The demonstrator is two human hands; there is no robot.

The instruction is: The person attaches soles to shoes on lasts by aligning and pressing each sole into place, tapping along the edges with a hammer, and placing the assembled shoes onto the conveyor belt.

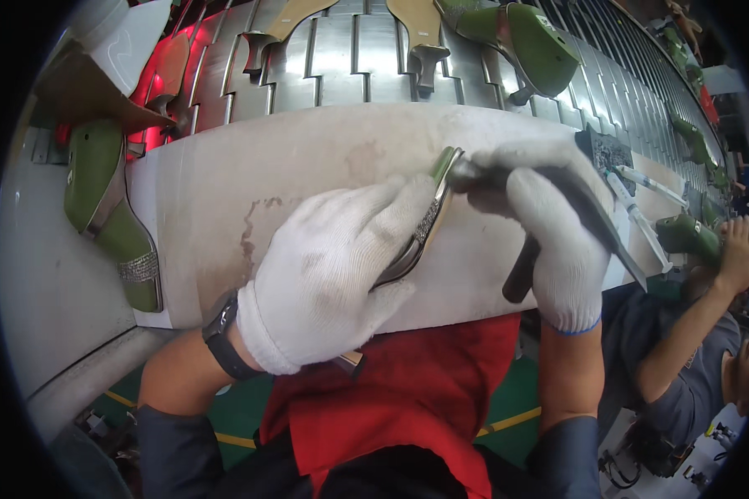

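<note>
Fingers [391, 208] of both gloved hands clamped around a green, rhinestone-strapped shoe [429, 218].

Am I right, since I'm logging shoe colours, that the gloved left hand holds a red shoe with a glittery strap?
Not quite: in the head view the shoe in the gloved left hand is green, not red. The glittery strap is right.

White gloves [333, 266], green shoe [112, 212], red apron [416, 391]
</note>
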